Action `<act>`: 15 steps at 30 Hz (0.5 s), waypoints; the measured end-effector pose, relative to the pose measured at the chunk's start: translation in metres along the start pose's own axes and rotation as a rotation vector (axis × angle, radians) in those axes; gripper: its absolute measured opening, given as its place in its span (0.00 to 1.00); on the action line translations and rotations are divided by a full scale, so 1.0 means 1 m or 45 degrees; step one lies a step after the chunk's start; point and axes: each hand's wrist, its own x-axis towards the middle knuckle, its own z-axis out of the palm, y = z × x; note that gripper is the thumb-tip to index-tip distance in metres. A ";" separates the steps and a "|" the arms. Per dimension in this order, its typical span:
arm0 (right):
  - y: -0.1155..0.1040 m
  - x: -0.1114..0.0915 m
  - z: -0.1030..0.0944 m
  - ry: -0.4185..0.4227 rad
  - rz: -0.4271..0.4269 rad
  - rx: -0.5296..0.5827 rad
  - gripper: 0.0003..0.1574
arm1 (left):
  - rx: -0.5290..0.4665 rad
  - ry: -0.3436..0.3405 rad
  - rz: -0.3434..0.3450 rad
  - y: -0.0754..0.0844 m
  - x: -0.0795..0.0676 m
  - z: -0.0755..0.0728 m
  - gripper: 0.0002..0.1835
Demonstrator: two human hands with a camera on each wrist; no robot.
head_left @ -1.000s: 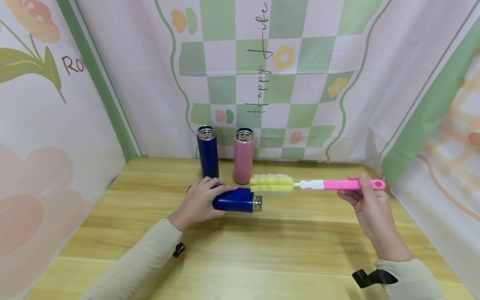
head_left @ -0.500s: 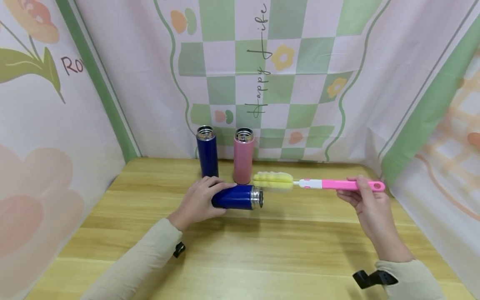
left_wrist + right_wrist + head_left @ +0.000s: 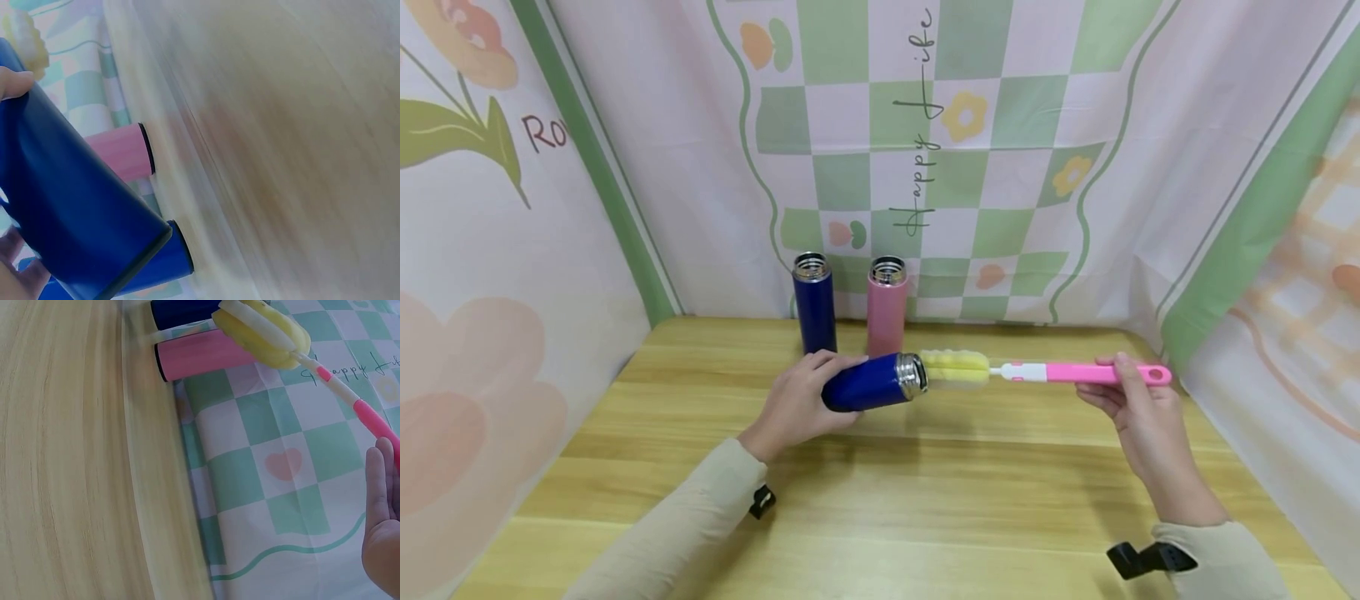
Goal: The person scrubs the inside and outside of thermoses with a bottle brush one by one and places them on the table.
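My left hand point(image 3: 805, 400) grips a lidless dark blue bottle point(image 3: 865, 383) round its body, held on its side with the steel mouth tilted up to the right. In the left wrist view this blue bottle point(image 3: 81, 194) is lifted off the table. My right hand point(image 3: 1138, 408) pinches the pink handle of a bottle brush point(image 3: 1082, 373) between thumb and fingers. The yellow sponge head point(image 3: 958, 367) points left, its tip right at the bottle's mouth. In the right wrist view the bottle brush point(image 3: 262, 331) slants across the pink bottle.
Behind the left hand, a second dark blue bottle point(image 3: 815, 312) and a pink bottle point(image 3: 887, 304) stand upright and lidless at the back of the wooden table point(image 3: 880, 517). A checked curtain point(image 3: 962, 167) hangs close behind them.
My left hand has lifted the blue bottle and tilted its mouth upward toward the sponge head. The brush has stayed nearly in place, and its tip now meets the bottle's mouth in view.
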 end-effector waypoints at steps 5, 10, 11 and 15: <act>0.000 0.000 0.000 -0.003 0.008 0.005 0.17 | -0.054 -0.019 -0.107 0.002 0.001 -0.001 0.40; 0.000 0.000 0.000 -0.006 0.016 0.023 0.17 | -0.113 -0.023 -0.192 0.004 0.002 -0.002 0.40; 0.000 -0.001 0.001 -0.006 0.015 0.026 0.17 | -0.123 -0.021 -0.207 0.004 0.002 -0.002 0.40; -0.001 -0.001 0.002 0.002 0.008 0.044 0.17 | -0.156 -0.009 -0.246 0.004 0.003 -0.001 0.41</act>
